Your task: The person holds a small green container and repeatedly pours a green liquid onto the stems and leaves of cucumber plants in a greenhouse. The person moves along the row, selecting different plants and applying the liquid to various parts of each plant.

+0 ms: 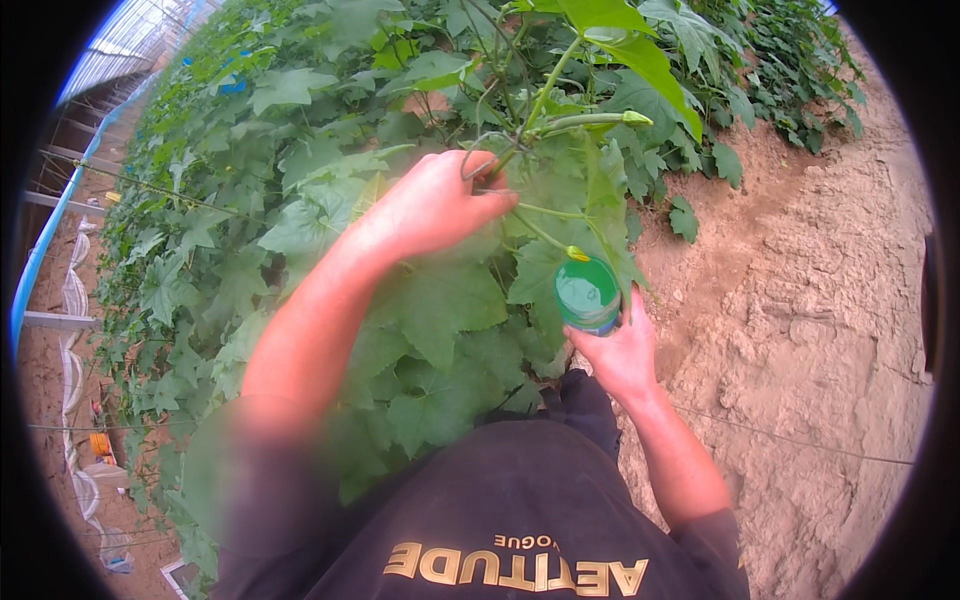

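Observation:
My left hand (457, 199) pinches a green vine stem (504, 161) at the upper middle, its fingers curled around it. Below it, my right hand (619, 356) holds up a green cup (587, 296) with pale liquid inside. A slender young gourd fruit (544, 231) slants down from the stem. Its yellow-tipped flower bud (577, 253) is at the cup's far rim; whether they touch I cannot tell. A second young fruit (581, 122) points right above my left hand, ending in a closed greenish bud (637, 118). A large leaf (611, 202) hangs beside the cup.
Dense vine foliage (300, 180) fills the middle and left. Dry, cracked soil (810, 315) lies to the right, crossed by a thin line (795, 436). On the far left are a blue pipe-like strip (67, 195), pale crossbars (60, 321) and crumpled white sheeting (73, 375).

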Available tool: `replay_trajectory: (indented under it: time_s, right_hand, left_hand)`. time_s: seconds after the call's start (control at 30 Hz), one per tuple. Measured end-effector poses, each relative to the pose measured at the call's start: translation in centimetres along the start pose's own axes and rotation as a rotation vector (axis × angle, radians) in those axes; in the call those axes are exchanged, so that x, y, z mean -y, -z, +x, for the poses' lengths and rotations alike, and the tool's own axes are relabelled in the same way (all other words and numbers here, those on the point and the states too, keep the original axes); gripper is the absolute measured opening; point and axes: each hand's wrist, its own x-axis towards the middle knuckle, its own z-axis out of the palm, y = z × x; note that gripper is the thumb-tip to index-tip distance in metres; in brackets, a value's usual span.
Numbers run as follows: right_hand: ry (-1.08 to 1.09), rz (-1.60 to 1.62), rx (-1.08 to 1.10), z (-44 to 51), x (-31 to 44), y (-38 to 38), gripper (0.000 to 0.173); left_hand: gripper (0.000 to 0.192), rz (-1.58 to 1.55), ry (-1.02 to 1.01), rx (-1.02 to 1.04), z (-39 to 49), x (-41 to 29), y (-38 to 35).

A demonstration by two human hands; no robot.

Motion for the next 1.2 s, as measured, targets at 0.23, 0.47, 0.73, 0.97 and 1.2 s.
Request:
replay_trajectory:
  time_s: [0.23,0.47,0.73,0.97,1.2]
  right_hand:
    - [-0.011,-0.02,0.002,0.1,-0.3,-0.4,0.079]
    - [0.023,-0.056,-0.019,-0.3,0.5,-0.3,0.078]
    - [0.073,0.013,-0.015,-0.6,1.3,0.1,0.069]
    - [0.048,0.074,-0.016,-2.5,0.9,1.0,0.07]
    - [-0.139,0.206,-0.125,-3.1,-1.7,2.3,0.11]
  left_hand:
    - [0.026,-0.015,-0.008,0.007,-0.2,0.1,0.2]
    - [0.026,-0.011,-0.002,-0.003,-0.1,0.9,0.5]
    - [0.029,-0.024,-0.068,-0.047,-0.1,1.8,0.2]
    - [0.031,-0.117,0.066,-0.041,-0.4,4.5,-1.0]
    - [0.028,-0.266,0.152,-0.133,-1.4,6.3,-3.2]
